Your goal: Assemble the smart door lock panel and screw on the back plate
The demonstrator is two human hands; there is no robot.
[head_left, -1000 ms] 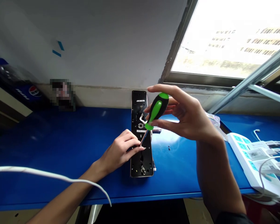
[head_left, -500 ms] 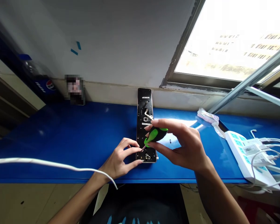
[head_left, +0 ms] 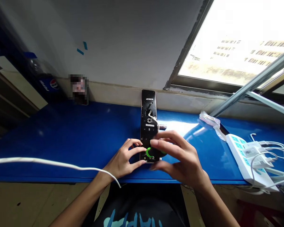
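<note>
A long black door-lock panel (head_left: 145, 132) lies on the blue table, its far end towards the wall. Screw holes, a white cable (head_left: 154, 119) and a round metal fitting show on its upper face. My left hand (head_left: 121, 159) rests at the near left edge, thumb and index finger stretched apart and touching the panel. A green and black screwdriver (head_left: 149, 153) stands over the near end, its tip hidden. My right hand (head_left: 182, 157) is curled loosely around its handle, fingers slightly blurred and partly covering it. A shiny handle (head_left: 163, 127) juts from the panel's right side.
On the right stands a white power strip (head_left: 238, 157) with plugged-in chargers and cables. A clear plastic bag (head_left: 209, 119) lies behind it. A Pepsi bottle (head_left: 46, 82) is at the back left. One white cord (head_left: 61, 163) crosses the foreground over my left wrist.
My right hand has moved lower and its fingers have spread more around the screwdriver. The screwdriver is more upright, nearer the panel. The shiny side handle now shows. My left hand stays at the panel's edge.
</note>
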